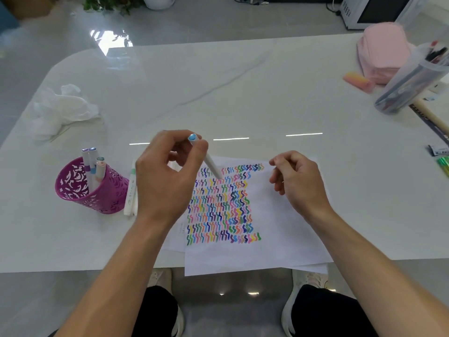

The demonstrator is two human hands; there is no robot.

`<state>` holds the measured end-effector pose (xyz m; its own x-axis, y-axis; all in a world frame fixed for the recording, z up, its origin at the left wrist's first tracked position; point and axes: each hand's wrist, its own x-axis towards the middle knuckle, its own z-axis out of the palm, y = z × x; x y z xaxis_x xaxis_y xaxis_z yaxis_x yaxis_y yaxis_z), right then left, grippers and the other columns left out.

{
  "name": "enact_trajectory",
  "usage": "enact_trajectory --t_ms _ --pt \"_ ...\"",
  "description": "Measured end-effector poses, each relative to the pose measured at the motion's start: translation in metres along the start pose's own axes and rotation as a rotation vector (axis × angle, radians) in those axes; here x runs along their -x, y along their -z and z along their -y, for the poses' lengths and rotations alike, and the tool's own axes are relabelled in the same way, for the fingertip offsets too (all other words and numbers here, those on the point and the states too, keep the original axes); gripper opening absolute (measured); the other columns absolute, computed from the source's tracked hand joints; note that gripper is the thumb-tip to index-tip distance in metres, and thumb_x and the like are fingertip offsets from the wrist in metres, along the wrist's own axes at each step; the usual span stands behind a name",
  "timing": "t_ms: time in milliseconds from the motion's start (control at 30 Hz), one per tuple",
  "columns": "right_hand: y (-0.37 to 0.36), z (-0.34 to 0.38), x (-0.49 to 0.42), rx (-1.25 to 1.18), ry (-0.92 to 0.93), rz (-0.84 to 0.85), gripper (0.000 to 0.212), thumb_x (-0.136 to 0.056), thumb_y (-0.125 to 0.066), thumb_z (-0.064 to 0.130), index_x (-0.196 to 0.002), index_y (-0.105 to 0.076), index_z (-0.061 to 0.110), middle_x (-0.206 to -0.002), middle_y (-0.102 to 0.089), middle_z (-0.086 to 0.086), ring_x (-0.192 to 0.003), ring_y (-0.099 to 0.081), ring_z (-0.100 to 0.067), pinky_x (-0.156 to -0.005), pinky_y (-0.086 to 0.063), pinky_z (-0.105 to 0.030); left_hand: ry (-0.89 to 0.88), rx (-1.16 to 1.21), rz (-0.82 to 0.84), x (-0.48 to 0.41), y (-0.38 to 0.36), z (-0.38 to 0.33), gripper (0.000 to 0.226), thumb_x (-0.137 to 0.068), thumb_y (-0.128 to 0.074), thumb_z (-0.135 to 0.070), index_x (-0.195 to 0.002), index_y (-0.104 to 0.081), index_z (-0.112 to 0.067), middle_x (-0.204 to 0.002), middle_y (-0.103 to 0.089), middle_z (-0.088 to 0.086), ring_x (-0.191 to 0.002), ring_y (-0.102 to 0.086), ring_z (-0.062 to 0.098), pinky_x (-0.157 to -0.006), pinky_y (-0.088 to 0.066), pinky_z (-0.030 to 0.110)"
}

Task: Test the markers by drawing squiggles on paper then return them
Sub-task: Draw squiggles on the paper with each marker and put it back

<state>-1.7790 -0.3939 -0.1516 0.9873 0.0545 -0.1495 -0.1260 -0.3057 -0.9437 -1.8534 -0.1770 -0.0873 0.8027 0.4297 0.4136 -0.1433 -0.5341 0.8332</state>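
Observation:
My left hand (167, 176) holds a white marker (211, 164) with a light blue end cap between thumb and fingers, its lower end over the top rows of squiggles. The white paper (272, 227) lies at the table's front edge and carries several rows of coloured squiggles (223, 205). My right hand (297, 181) hovers over the paper's right part with fingers loosely curled; nothing shows in it. A magenta perforated pen cup (97, 190) with several markers stands to the left. More white markers (131, 193) lie on the table between the cup and my left hand.
Crumpled white plastic (60, 108) lies at the far left. At the right are a pink cloth bundle (384, 52), a pink-yellow eraser (358, 80), a clear tub of pens (410, 83), a wooden handle (435, 120) and green pens (444, 164). The paper overhangs the front edge.

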Motion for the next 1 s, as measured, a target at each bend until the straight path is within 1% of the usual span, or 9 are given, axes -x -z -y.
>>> enact_trajectory --t_ms 133,300,400,467,533,567,700,833,1000 --pt "-0.004 -0.002 0.002 0.089 0.05 -0.004 0.021 -0.103 -0.055 0.022 -0.085 -0.068 0.022 -0.066 -0.071 0.003 -0.052 -0.059 -0.007 -0.055 -0.047 -0.027 -0.17 -0.149 -0.16 -0.002 0.015 -0.002 0.01 -0.1 -0.059 -0.018 -0.105 -0.068 -0.016 -0.101 -0.068 0.0 -0.087 -0.061 0.001 -0.071 -0.049 0.02" --pt "-0.007 -0.005 0.004 0.16 0.107 0.005 0.021 -0.102 -0.057 0.027 -0.084 -0.067 0.025 -0.067 -0.071 0.008 -0.055 -0.061 -0.005 -0.06 -0.049 -0.029 -0.304 -0.235 -0.392 -0.007 0.035 -0.002 0.024 -0.104 -0.05 -0.008 -0.12 -0.067 -0.002 -0.1 -0.057 0.0 -0.091 -0.049 -0.01 -0.079 -0.043 0.016" --pt "-0.008 -0.006 0.005 0.19 0.119 0.008 0.02 -0.102 -0.058 0.028 -0.085 -0.067 0.025 -0.068 -0.071 0.01 -0.056 -0.061 -0.005 -0.061 -0.05 -0.03 -0.356 -0.256 -0.487 -0.008 0.049 0.001 0.03 -0.106 -0.046 -0.007 -0.128 -0.063 0.002 -0.102 -0.048 -0.01 -0.095 -0.047 -0.002 -0.084 -0.04 0.016" --pt "-0.008 -0.006 0.005 0.201 0.129 0.008 0.02 -0.103 -0.058 0.029 -0.086 -0.068 0.025 -0.068 -0.071 0.011 -0.057 -0.062 -0.005 -0.062 -0.049 -0.029 -0.347 -0.294 -0.526 -0.01 0.059 0.005 0.032 -0.107 -0.044 -0.011 -0.132 -0.062 0.0 -0.105 -0.043 -0.016 -0.095 -0.052 0.014 -0.084 -0.044 0.023" --pt "-0.008 -0.006 0.005 0.207 0.138 0.005 0.02 -0.103 -0.058 0.028 -0.087 -0.068 0.026 -0.069 -0.071 0.012 -0.058 -0.062 -0.005 -0.062 -0.049 -0.029 -0.287 -0.345 -0.546 -0.012 0.069 0.011 0.033 -0.108 -0.043 -0.015 -0.131 -0.063 -0.004 -0.106 -0.041 -0.019 -0.095 -0.056 0.028 -0.083 -0.047 0.029" --pt "-0.008 -0.006 0.005 0.209 0.141 0.005 0.02 -0.103 -0.057 0.029 -0.087 -0.068 0.026 -0.069 -0.071 0.012 -0.058 -0.062 -0.005 -0.062 -0.049 -0.028 -0.24 -0.364 -0.552 -0.013 0.073 0.014 0.033 -0.108 -0.043 -0.016 -0.13 -0.064 -0.007 -0.105 -0.042 -0.019 -0.097 -0.057 0.03 -0.082 -0.047 0.029" --pt "-0.009 -0.005 0.005 0.209 0.156 0.005 0.019 -0.104 -0.057 0.028 -0.088 -0.068 0.026 -0.07 -0.071 0.013 -0.06 -0.062 -0.004 -0.062 -0.049 -0.027 -0.015 -0.391 -0.521 -0.012 0.087 0.024 0.033 -0.104 -0.043 -0.022 -0.126 -0.067 -0.016 -0.109 -0.046 -0.014 -0.103 -0.058 0.024 -0.079 -0.047 0.025" --pt "-0.01 -0.005 0.004 0.219 0.168 0.002 0.019 -0.104 -0.057 0.027 -0.088 -0.068 0.026 -0.067 -0.07 0.007 -0.062 -0.064 -0.003 -0.062 -0.049 -0.028 0.186 -0.47 -0.411 -0.007 0.097 0.033 0.031 -0.103 -0.045 -0.022 -0.124 -0.066 -0.017 -0.12 -0.056 -0.002 -0.106 -0.059 0.019 -0.087 -0.049 0.027" --pt "-0.011 -0.005 0.005 0.234 0.184 0.003 0.019 -0.104 -0.056 0.027 -0.09 -0.068 0.024 -0.07 -0.07 0.006 -0.063 -0.064 -0.003 -0.063 -0.05 -0.028 0.322 -0.582 -0.265 -0.001 0.099 0.042 0.02 -0.1 -0.054 -0.022 -0.114 -0.066 -0.013 -0.109 -0.054 -0.004 -0.1 -0.056 0.019 -0.082 -0.038 0.024"
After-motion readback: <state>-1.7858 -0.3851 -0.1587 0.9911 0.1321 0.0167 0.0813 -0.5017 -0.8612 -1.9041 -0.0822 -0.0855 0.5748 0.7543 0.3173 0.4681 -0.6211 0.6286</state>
